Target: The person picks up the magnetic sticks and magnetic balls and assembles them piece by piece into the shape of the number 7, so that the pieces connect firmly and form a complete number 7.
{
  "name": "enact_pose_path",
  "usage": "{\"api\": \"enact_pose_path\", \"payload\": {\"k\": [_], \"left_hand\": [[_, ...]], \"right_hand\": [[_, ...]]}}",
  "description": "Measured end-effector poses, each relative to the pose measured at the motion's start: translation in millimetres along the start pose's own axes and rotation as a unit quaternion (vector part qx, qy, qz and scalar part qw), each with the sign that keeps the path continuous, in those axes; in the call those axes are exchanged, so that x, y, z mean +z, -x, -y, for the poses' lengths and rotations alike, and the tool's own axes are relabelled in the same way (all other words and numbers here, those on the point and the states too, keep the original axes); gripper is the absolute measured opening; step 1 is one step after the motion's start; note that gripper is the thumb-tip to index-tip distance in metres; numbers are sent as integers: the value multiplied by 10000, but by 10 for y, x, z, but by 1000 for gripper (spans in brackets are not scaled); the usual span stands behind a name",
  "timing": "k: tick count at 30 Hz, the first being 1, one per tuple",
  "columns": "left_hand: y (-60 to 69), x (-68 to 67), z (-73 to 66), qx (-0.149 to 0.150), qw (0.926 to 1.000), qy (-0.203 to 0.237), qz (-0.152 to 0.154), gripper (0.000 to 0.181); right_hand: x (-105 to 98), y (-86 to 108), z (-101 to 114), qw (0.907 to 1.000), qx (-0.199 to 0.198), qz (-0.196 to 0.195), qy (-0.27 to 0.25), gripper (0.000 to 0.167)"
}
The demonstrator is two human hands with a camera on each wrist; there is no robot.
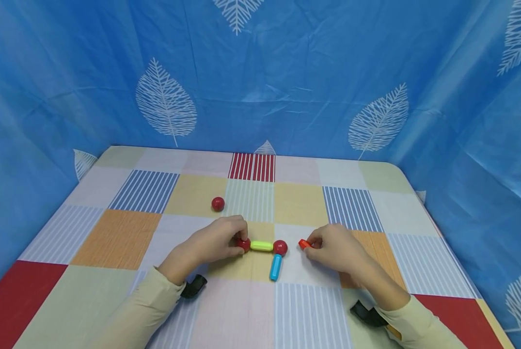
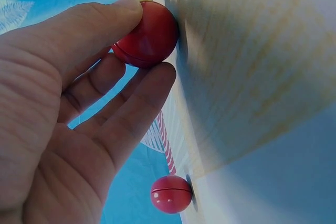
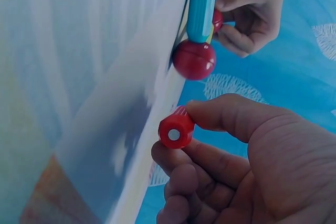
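My left hand [image 1: 220,239] pinches a red ball [image 2: 152,35] between thumb and fingers at the left end of a yellow-green rod [image 1: 261,246]. That rod's right end meets a second red ball [image 1: 280,247]. From this second ball a blue rod [image 1: 276,267] extends toward me, touching it. To the right, my right hand [image 1: 336,246] pinches a short red rod [image 3: 177,128] between thumb and fingertips, apart from the second ball. In the right wrist view the red rod's end shows a round silver disc.
Behind my left hand a loose red ball [image 1: 218,203] lies on the patchwork tablecloth [image 1: 243,310]. A blue curtain [image 1: 277,72] with white leaf prints hangs along the table's back and sides. Dark straps [image 1: 194,287] sit at both wrists.
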State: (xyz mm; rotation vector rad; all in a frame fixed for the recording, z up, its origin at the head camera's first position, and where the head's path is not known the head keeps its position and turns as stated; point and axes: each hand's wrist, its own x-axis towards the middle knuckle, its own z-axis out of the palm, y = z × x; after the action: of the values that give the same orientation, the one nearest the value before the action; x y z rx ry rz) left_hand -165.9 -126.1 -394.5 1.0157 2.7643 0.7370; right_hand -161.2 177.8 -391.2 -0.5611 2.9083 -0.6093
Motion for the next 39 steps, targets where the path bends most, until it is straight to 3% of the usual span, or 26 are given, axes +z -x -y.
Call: {"api": "enact_pose_path", "payload": {"k": [7,13,25,34,39], "left_hand": [[2,8,-5,20,10000,4,19,24],[6,-20,1,48,10000,1,-47,24],[7,-21,-7,-119,9999,12,25,24],[-8,-16,-16,-112,9999,2,41,24],[-10,-14,-9,-51,10000,-21,26,24]], "right_hand": [[-20,77,124,9999,-142,21,-43,8],[-7,118,258,9981,-606,-7,-141,5],[100,141,499,9895,-1096,492,-804,7],[236,156,663,9782,-974,1125,-1447,9],[319,148,747,9766,-789,1304,-1514,9]]}}
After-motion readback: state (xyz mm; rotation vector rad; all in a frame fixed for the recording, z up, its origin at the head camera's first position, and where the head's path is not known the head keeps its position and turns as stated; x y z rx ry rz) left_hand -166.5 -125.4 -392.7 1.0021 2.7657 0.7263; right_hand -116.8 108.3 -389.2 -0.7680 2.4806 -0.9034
